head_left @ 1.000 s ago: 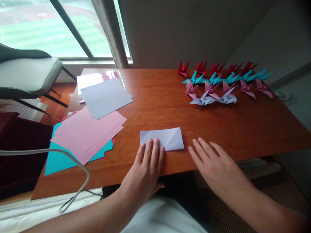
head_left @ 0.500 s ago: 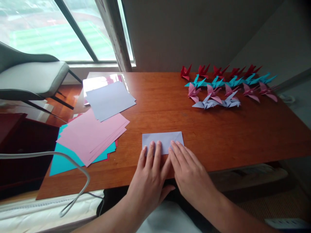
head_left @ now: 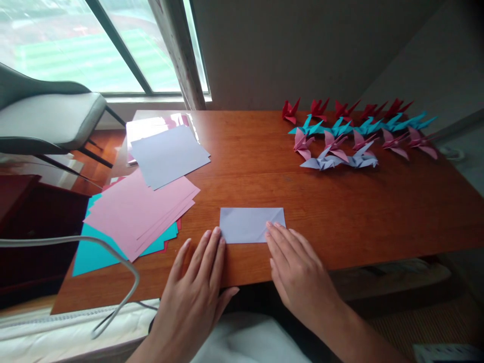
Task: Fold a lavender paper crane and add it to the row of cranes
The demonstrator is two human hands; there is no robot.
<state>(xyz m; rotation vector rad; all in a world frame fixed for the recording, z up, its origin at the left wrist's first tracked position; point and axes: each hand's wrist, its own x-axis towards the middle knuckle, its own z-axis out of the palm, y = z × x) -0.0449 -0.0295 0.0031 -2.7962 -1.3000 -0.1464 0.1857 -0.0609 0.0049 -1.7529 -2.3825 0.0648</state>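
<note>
A folded pale lavender sheet of paper (head_left: 244,224) lies flat on the wooden table (head_left: 249,171), its long side facing me. A crease runs slantwise near its right end. My right hand (head_left: 297,262) rests with outstretched fingers on the paper's lower right part, covering that corner. Beside the lower left corner is my left hand (head_left: 198,275), palm down, fingers extended and thumb apart. Its fingertips are at the paper's left edge; whether they touch it I cannot tell. Neither hand grips anything.
Lavender sheets (head_left: 170,156), pink sheets (head_left: 139,206) and blue sheets (head_left: 98,252) lie at the left. Rows of folded paper cranes (head_left: 340,128) in red, blue, pink and lavender stand at the back right. A grey cable (head_left: 113,252) arches over the front left, near a chair (head_left: 53,118).
My left hand has slid left off the paper to its left corner. The right hand stays on the paper's right part. The paper itself looks nearly unmoved.
</note>
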